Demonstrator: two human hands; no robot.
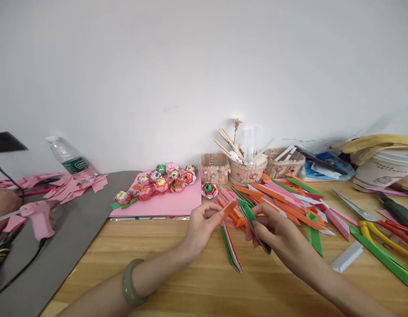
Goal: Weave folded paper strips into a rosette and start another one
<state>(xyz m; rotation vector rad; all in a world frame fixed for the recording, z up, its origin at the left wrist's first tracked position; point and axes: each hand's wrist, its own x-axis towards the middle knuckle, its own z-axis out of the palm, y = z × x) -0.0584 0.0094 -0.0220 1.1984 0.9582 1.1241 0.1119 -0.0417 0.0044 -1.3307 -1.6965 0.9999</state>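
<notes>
My left hand (204,224), wearing a ring and with a green bangle on the wrist, pinches a folded orange paper strip (229,208). Close beside it, my right hand (269,223) grips a folded green paper strip (246,210) that slants down through the fingers. The facing ends of the two strips nearly meet; whether they touch I cannot tell. Below them on the wooden table lies a stack of green, white and orange folded strips (231,248). A large pile of folded paper strips (290,200) in orange, green, pink and white spreads behind my right hand.
Several folded paper flowers (161,185) sit on pink paper (184,207). Decorated baskets (214,169) stand along the wall. Scissors (364,215) lie at the right. At the left are a pink glue gun (38,218), a plastic bottle (70,158) and another person's hand (5,202).
</notes>
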